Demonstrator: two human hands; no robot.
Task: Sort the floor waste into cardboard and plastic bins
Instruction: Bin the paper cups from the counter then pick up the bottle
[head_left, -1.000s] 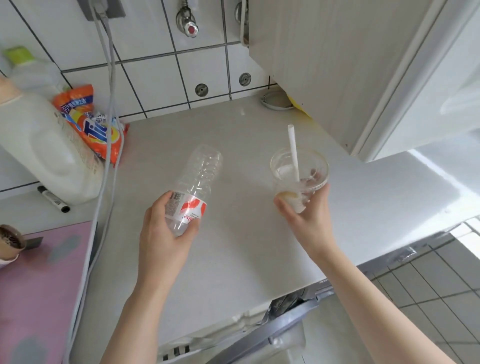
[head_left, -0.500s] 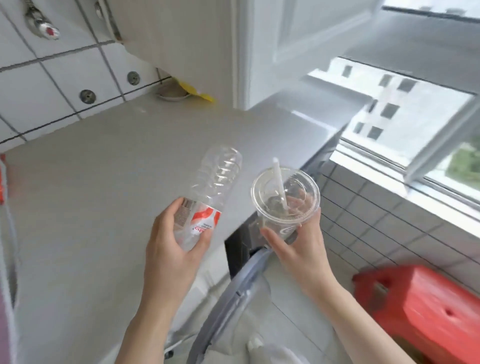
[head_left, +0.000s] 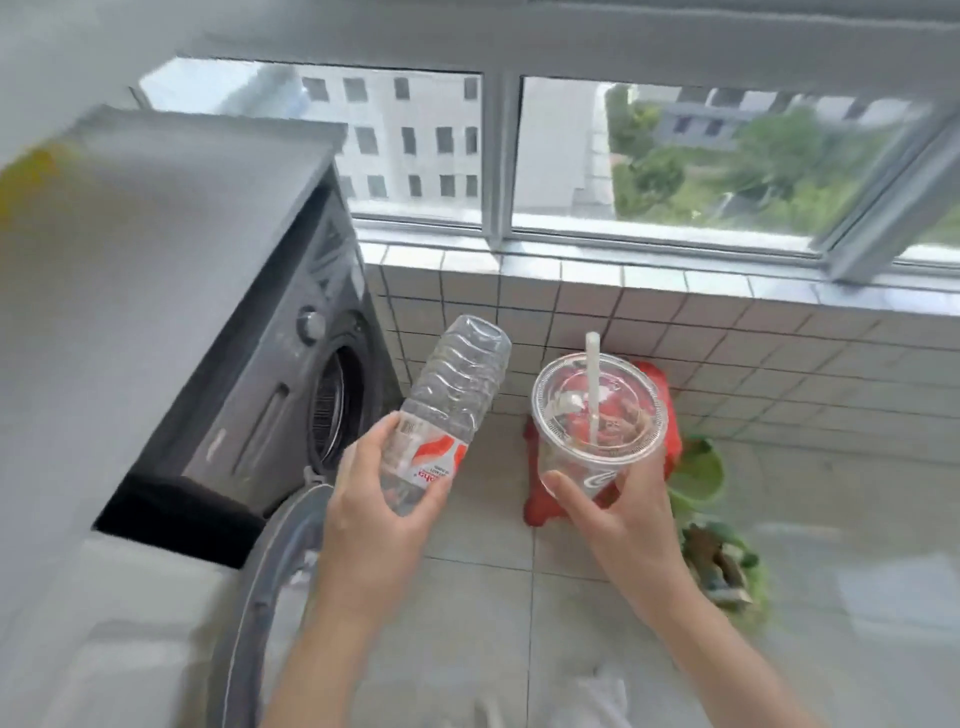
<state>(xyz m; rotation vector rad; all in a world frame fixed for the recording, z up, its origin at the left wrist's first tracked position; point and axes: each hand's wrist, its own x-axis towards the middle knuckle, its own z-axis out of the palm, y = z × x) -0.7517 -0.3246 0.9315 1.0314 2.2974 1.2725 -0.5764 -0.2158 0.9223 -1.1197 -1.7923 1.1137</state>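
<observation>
1. Progress: mid-task by my read. Two plastic items are in hand, neither binned yet. No cardboard or plastic bin is clearly in view, so drop-off is still to do.
2. L to R: washing machine (head_left: 291, 364) at left w/ its door (head_left: 270, 582) swung open, beside the tiled floor (head_left: 483, 587).
3. Left hand (head_left: 374, 514) has fingers & thumb curled round the lower part of the clear plastic bottle (head_left: 447, 395), held tilted over the floor, its far end pointing up and away.
4. Right hand (head_left: 618, 514) has thumb & fingers curled round the base of the clear lidded cup (head_left: 597, 415), upright, w/ straw (head_left: 592, 374) poking through the lid.
5. Red stool (head_left: 670, 415) sits behind the cup; green container (head_left: 696, 473) just right of it, w/ blurry green stuff (head_left: 722, 566) below; can't tell what that is.
6. Count: 1 bottle, 1 cup, 1 straw, 2 hands, 1 stool, 1 washer. Cardboard pieces: 0 seen.
</observation>
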